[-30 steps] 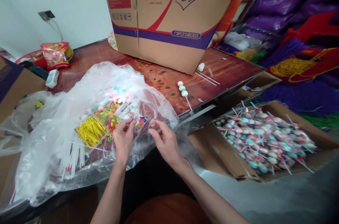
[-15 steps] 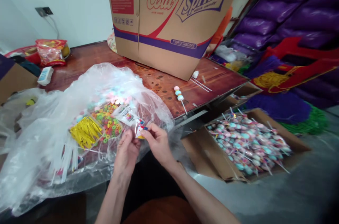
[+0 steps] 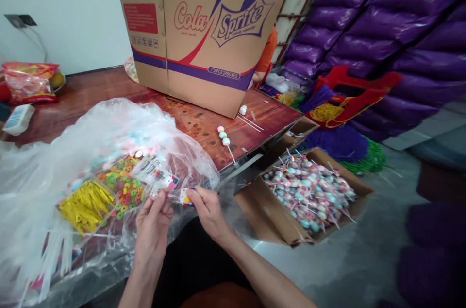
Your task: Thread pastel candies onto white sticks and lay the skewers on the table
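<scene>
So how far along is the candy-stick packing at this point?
Done: the floor carton is heaped with wrapped candy sticks. In hand: both hands, left and right, pinch a small printed clear wrapper. Left: one bare three-candy stick on the table, plus loose ring candies.

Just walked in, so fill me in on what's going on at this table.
A person sits at the table edge. Both the left hand and right hand pinch a small printed wrapper between the fingertips. Beside them a clear plastic bag holds ring candies and yellow twist ties. A finished candy stick lies on the table; a floor box is full of wrapped ones.
</scene>
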`<state>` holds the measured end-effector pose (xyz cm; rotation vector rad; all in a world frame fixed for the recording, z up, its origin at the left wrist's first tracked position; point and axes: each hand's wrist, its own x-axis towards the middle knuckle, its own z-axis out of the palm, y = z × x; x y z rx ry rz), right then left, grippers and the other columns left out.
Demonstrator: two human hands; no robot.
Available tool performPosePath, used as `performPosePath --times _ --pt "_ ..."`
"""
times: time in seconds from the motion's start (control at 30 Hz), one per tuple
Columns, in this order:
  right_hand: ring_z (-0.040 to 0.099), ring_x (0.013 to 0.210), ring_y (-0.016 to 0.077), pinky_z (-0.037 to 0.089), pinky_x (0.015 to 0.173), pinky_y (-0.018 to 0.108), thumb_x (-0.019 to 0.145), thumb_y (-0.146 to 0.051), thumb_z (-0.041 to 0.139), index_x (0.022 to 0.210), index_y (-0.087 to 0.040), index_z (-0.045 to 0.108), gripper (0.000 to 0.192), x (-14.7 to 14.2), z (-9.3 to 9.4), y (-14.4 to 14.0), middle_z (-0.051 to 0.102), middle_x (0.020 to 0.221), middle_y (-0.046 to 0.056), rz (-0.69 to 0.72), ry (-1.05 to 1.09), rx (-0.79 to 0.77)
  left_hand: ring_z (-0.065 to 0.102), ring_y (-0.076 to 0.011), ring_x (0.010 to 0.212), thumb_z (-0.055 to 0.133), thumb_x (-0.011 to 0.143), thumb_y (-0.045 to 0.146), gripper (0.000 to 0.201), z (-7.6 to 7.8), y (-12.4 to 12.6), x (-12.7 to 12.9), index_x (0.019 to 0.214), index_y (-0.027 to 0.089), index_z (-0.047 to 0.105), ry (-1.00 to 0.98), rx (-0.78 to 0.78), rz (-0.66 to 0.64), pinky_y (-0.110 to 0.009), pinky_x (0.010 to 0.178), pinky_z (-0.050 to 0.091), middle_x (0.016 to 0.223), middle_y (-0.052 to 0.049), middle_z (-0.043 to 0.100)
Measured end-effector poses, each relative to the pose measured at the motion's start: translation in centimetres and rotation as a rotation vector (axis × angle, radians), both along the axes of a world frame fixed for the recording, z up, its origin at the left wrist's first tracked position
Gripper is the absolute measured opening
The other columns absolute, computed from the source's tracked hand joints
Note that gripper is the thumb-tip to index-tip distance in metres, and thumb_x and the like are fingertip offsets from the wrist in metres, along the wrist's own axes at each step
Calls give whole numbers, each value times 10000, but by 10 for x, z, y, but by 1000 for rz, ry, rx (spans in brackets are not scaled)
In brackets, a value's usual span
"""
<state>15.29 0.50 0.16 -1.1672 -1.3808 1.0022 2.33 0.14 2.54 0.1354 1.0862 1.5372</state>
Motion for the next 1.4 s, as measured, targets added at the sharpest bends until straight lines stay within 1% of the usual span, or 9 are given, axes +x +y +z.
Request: performPosePath --times 0.23,0.37,0.47,0.63,0.8,0.93,1.1,1.23,1.4 --pt "369 546 103 312 563 246 982 -425 464 582 -212 375 462 28 0 20 358 560 -52 -91 -167 24 494 -43 565 946 511 264 374 -6 1 17 608 146 605 166 111 121 -155 505 408 635 49 628" --pt "484 632 139 342 633 259 997 -370 454 689 -200 536 362 71 -1 59 556 671 1 -443 -587 81 506 -47 549 971 447 279 437 -4 9 10 605 150 585 124 90 122 -159 477 404 645 58 638" --pt "571 845 219 363 693 283 939 -338 579 919 -158 636 191 102 -3 95 660 946 123 -635 -965 -37 573 -68 587 975 439 274 454 -2 15 3 635 155 583 83 29 126 -184 539 481 662 57 658" --pt "607 812 229 367 708 314 960 -233 503 941 -135 670 194 120 -13 127 679 960 152 -576 -1099 -245 633 -92 627 954 514 281 427 -1 18 1 724 164 601 12 -24 136 -224 591 524 705 44 686" --pt "561 687 187 401 666 298 905 -237 519 830 -155 670 187 111 -14 92 651 769 61 -595 -603 -14 618 -91 605 926 587 337 393 -8 19 -9 756 161 619 1 -5 157 -232 601 516 652 43 649" --pt "557 661 159 445 635 274 912 -337 573 843 -195 678 190 88 0 32 634 735 8 -347 -227 94 636 -105 637 897 639 367 360 -15 19 -19 782 162 639 3 20 162 -246 626 510 694 25 666" --pt "618 715 167 476 649 279 928 -227 585 856 -219 698 134 62 14 -15 662 786 24 -142 -212 246 657 -119 674 897 630 396 396 -18 16 -21 822 161 643 20 42 170 -248 623 502 776 3 701" --pt "638 733 169 496 672 284 934 -175 568 902 -229 705 150 62 15 -20 678 812 33 -50 -278 319 654 -117 643 905 599 419 451 -16 11 -21 837 168 616 59 80 165 -243 603 514 775 6 701" --pt "628 712 169 485 661 277 955 -228 537 901 -235 714 184 69 19 -22 670 793 33 66 -386 246 644 -109 619 853 652 489 456 -13 5 -25 859 192 576 194 140 129 -240 611 531 746 26 673"
